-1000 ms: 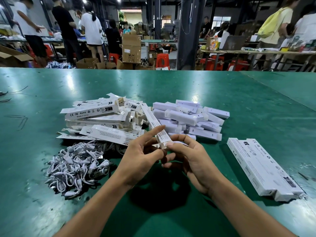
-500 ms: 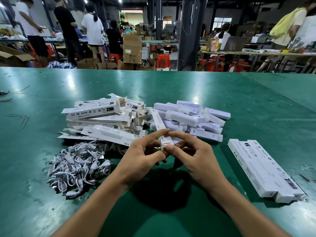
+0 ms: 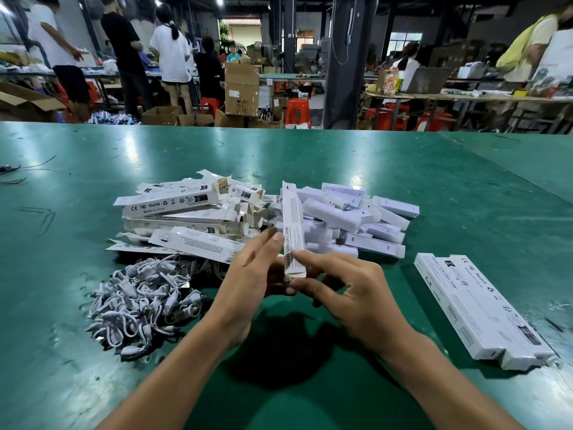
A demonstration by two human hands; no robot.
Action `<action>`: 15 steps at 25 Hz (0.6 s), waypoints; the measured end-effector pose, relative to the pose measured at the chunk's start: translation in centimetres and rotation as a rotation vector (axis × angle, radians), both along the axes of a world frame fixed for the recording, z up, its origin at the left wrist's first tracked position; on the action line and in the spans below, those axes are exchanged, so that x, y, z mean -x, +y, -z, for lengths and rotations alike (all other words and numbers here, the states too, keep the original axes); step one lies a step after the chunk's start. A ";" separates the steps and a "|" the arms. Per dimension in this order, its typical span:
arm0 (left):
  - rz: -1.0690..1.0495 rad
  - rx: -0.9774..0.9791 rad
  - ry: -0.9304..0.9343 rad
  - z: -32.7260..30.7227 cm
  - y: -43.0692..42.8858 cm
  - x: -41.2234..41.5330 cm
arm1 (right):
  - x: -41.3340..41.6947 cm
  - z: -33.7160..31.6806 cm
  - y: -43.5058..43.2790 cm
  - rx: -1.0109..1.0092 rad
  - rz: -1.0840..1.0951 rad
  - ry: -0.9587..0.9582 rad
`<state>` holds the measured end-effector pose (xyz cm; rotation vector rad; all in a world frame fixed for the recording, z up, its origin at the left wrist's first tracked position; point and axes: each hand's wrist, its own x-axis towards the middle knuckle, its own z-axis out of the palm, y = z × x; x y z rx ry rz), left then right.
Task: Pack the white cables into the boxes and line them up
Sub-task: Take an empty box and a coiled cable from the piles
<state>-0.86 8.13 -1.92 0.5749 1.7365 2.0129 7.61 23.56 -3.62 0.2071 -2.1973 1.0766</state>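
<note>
A long, narrow white cardboard box (image 3: 293, 231) is held up over the green table (image 3: 403, 181), its near end pinched by the right hand (image 3: 350, 293) between forefinger and thumb. The left hand (image 3: 251, 274) clasps its left side with nearly straight fingers. The heap of white cables (image 3: 142, 302) lies to the left.

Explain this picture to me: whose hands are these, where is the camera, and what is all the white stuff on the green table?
No machine here: these are a person's two bare hands, filmed by one wide-angle camera worn on the head, looking forward and down. On the green table lie a tangle of white cables at the left, a heap of printed boxes behind it, a heap of plain white pieces in the middle, and a row of boxes side by side at the right. The left hand and right hand both pinch the near end of one long box, which points away from the person.
</note>
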 end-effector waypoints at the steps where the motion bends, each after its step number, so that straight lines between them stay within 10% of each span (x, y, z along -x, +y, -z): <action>1: -0.028 0.051 -0.020 0.1 0.0 0.0 | 0.0 0.0 0.0 -0.041 -0.001 0.003; 15: 0.004 -0.076 -0.294 -0.6 -0.5 0.6 | -0.2 0.3 -0.6 0.013 -0.014 -0.043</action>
